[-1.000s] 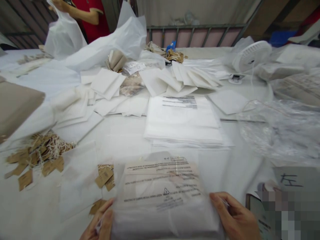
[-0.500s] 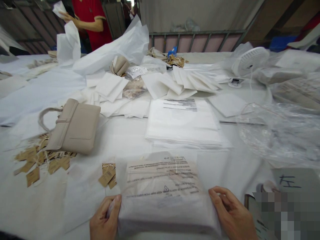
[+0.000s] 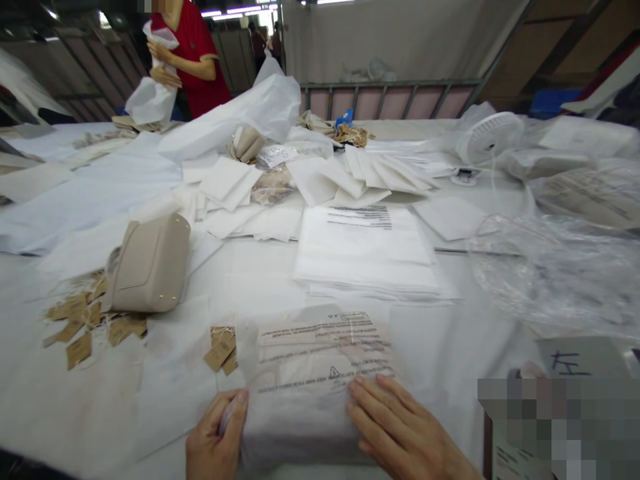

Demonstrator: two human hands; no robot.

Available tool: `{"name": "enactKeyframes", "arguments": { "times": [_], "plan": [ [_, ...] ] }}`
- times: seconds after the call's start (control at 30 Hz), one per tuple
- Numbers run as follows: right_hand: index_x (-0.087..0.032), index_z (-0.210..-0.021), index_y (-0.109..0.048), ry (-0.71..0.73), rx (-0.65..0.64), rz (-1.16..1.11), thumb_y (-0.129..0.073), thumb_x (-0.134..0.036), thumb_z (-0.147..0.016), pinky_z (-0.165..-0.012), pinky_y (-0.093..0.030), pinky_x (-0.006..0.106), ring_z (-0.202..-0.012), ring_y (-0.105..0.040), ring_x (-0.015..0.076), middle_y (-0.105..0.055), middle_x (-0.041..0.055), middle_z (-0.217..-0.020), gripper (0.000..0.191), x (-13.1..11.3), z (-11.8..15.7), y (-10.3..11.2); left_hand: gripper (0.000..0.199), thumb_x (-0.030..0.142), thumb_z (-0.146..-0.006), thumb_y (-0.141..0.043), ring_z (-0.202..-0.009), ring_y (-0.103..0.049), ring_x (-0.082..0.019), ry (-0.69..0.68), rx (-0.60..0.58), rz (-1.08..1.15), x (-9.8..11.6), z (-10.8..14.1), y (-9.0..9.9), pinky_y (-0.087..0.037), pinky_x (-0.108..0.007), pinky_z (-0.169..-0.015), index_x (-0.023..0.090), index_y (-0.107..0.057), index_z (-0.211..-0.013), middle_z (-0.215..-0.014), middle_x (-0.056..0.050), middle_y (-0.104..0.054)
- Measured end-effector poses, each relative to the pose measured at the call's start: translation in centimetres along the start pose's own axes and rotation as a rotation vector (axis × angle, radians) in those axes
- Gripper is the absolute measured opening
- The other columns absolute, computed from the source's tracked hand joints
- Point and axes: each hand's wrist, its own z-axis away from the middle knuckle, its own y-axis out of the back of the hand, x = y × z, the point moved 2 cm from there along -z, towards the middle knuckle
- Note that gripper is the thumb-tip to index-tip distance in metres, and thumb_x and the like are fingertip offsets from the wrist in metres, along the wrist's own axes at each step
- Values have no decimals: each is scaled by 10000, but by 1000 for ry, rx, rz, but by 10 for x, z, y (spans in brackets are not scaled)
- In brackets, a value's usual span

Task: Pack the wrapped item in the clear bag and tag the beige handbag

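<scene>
A translucent plastic bag with printed warnings (image 3: 320, 393) lies at the front of the table, a pale item showing through it. My left hand (image 3: 217, 433) pinches its left edge between thumb and curled fingers. Across the bag's right part my right hand (image 3: 400, 427) lies flat with fingers stretched out. To the left a beige handbag (image 3: 150, 263) rests on its side, its base facing right, beside a pile of brown tags (image 3: 90, 320). A few more brown tags (image 3: 221, 350) lie just left of the bag.
Beyond the bag is a stack of white printed bags (image 3: 365, 253). White sheets (image 3: 365, 173) and a small handbag (image 3: 246, 143) lie farther back. Clear plastic (image 3: 560, 267) and a white fan (image 3: 490, 137) are at right. A person in red (image 3: 197, 67) holds white material at back left.
My right hand has moved left from the bag's right edge onto its top and flattened. The beige handbag has turned, showing its base. The person in red has brought both hands to the white material.
</scene>
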Motion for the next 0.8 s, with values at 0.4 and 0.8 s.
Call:
{"name": "enactKeyframes", "arguments": {
  "times": [0.4,0.8],
  "plan": [
    [-155,-1242,-599,-62,16,-35,-470,-136,-982,-1202,-6,537,-1371,-380,220,-579,70,-1332,292,8,9,-29,483,635,-722,-687,-1123,-595,-250,178,-91,285,-12,-11,1,-448,-325,-1040,232,-742,-983,-1064,-13,-710],
    [-169,-1238,-605,-165,59,-40,-494,-145,-950,-1215,-40,457,-1392,-337,225,-570,52,-1348,310,-2,0,-37,346,463,-791,-684,-742,-614,-164,-519,492,-23,35,-3,37,-526,-250,-629,192,-636,-1000,-967,-60,-663]
  ]
}}
